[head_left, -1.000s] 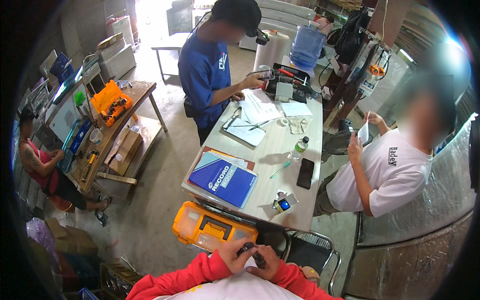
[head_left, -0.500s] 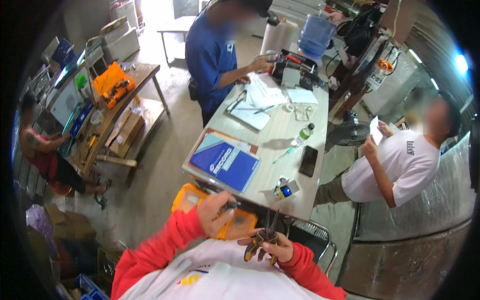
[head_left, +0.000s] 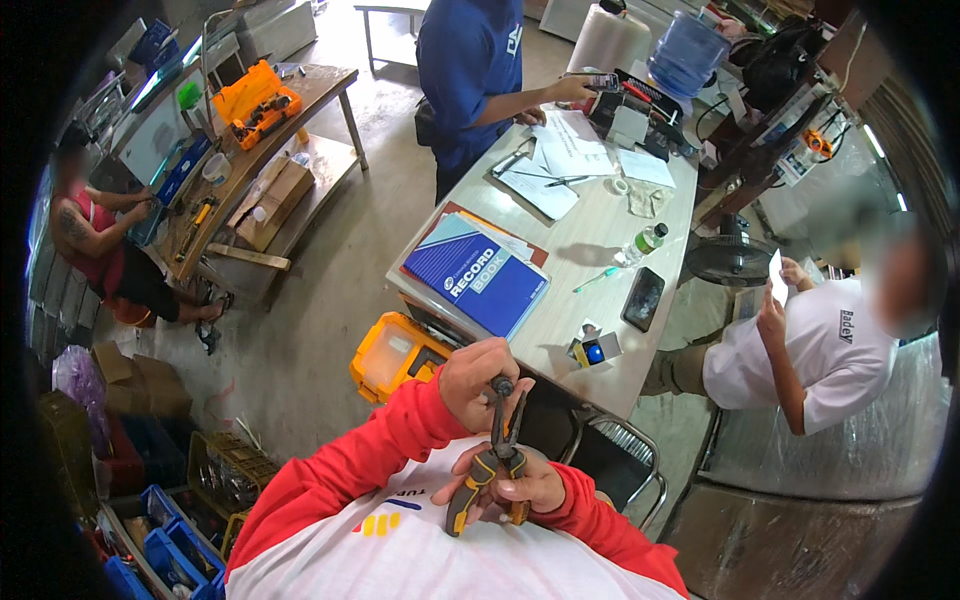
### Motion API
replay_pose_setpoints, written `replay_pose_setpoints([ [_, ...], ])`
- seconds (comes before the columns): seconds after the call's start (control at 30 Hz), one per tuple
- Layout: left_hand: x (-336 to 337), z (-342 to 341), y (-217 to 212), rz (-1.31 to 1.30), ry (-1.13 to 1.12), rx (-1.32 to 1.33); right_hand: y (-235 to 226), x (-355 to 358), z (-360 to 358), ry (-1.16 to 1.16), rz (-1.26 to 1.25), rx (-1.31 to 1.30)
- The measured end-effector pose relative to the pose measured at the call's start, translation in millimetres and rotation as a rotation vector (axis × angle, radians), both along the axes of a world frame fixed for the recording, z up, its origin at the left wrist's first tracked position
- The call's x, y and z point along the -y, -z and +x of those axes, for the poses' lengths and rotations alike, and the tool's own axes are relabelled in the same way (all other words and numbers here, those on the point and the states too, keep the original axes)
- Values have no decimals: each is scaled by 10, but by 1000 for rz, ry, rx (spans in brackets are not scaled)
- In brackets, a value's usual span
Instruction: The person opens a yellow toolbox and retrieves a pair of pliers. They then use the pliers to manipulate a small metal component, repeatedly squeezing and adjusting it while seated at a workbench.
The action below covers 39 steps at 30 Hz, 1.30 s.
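Note:
My left hand (head_left: 468, 388) is closed around a small dark part with a round end (head_left: 502, 384), most of which the fingers hide. My right hand (head_left: 538, 484) grips long-nose pliers (head_left: 505, 440) with black and yellow handles, held in front of my chest. The pliers point up with their jaws apart, and one jaw tip lies at or against the dark part; I cannot tell if they touch. Just beyond my left hand is an orange case (head_left: 376, 388) with a clear lid, partly covered by the hand and sleeve.
Ahead stands a table (head_left: 590, 300) bearing a blue record book (head_left: 478, 275), a phone (head_left: 643, 300), a bottle (head_left: 640, 246) and a small open box (head_left: 596, 346). A chair (head_left: 625, 450) sits near my right arm. Other people are at the table's far side, right and far left.
Both hands have come together: the pliers moved left and up to the dark part in my left hand, which moved right. My view has shifted, showing more of the left floor.

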<state>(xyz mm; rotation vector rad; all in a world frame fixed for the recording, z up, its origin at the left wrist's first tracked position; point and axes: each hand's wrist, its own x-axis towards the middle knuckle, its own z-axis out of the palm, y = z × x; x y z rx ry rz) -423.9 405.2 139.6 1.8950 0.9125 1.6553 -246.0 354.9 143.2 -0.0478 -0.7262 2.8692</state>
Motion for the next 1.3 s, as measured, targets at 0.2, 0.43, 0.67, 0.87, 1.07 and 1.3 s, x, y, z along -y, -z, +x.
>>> replay_pose_setpoints([
  [0.2,37,93,7,14,-32,20,-13,-24,-22,-3,78,26],
  [0.43,56,137,10,46,-81,8,-144,40,-44,109,141,136],
  [0.67,119,159,74,41,-113,-57,24,141,-50,171,228,186],
  [0.87,142,144,149,-69,-72,23,-76,130,-134,184,181,104],
  [1.07,150,144,324,-90,-107,42,-175,89,-183,80,92,128],
  [1.3,239,56,376,-269,-129,45,-156,81,-294,10,112,115],
])
